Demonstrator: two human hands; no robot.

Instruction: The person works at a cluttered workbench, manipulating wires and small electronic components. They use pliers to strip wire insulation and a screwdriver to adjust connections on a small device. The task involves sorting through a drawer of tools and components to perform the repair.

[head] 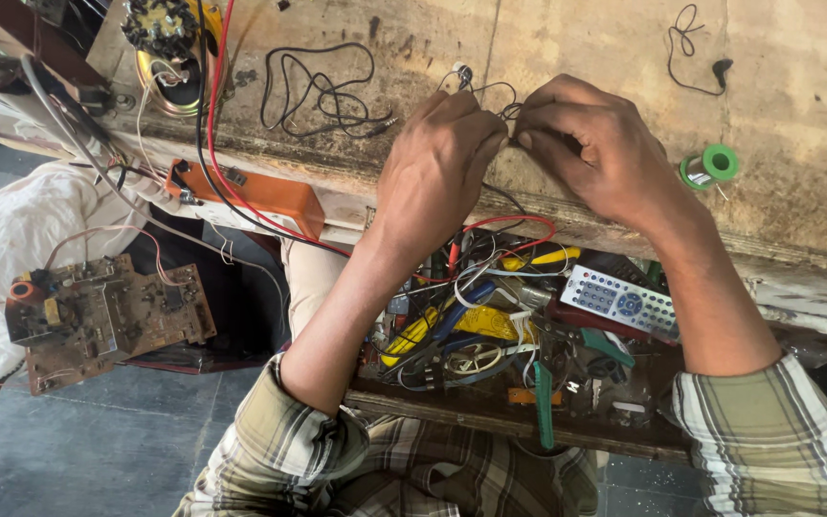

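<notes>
My left hand [437, 163] and my right hand [593, 144] meet over the front part of a worn wooden workbench [806, 77]. Both pinch a thin black wire [490, 92] between their fingertips; it runs up to a small round earpiece [461, 73]. The spot where the fingers meet is mostly hidden by the knuckles. Both forearms rise from plaid sleeves at the bottom of the view.
A coiled black cable [318, 91] lies left of the hands. A green solder spool [710, 165] and another small black cord [696, 43] lie to the right. Below the bench edge an open drawer [490, 407] holds tools, wires and a grey remote [619, 302]. A circuit board [107, 316], an orange box [260, 196] and a speaker [169, 48] are at left.
</notes>
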